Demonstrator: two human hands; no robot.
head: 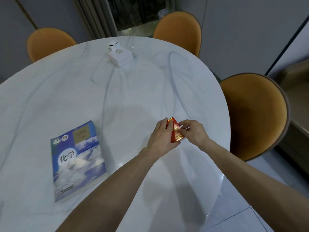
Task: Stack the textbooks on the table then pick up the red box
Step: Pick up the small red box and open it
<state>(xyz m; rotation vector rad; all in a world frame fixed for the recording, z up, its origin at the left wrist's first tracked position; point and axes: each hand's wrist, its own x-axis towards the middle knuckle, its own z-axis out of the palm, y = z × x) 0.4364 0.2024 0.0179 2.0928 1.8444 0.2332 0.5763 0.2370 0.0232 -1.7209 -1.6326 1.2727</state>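
Note:
A small red box [175,129] with gold print is held between both hands near the right side of the white marble table [133,91]. My left hand [161,138] wraps its left side and my right hand [192,132] pinches its right edge. I cannot tell whether the box rests on the table or is lifted off it. A blue textbook stack [77,158] with a cloud cover lies flat at the front left, its top book the only one clearly visible.
A white tissue box [119,55] stands at the far middle of the table. Three orange chairs [252,114] ring the table at the back left, back and right. The table's edge curves close to my right forearm.

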